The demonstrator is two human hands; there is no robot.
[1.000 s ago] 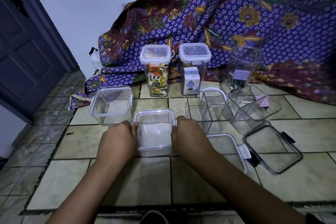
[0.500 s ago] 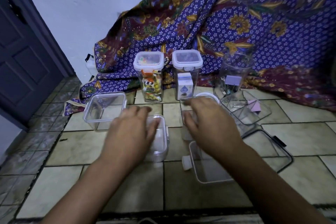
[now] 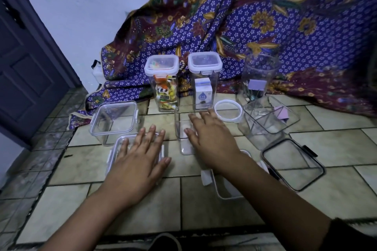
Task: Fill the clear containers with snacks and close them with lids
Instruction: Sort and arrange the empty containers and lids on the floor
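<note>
The left hand is lying flat, fingers spread, on the lidded container just nearer than the open tub. The right hand, fingers loosely splayed, is grasping nothing (reaching over a tall clear container). Likely light, rigid, slippery; grip by the side walls.

Both forearms are bare from wrist to elbow, and the left hand and right hand wear no rings, watch or gloves. A dark, near-black fabric sleeve edge shows on the right arm near the elbow. The fingernails are short and unpainted.
</note>
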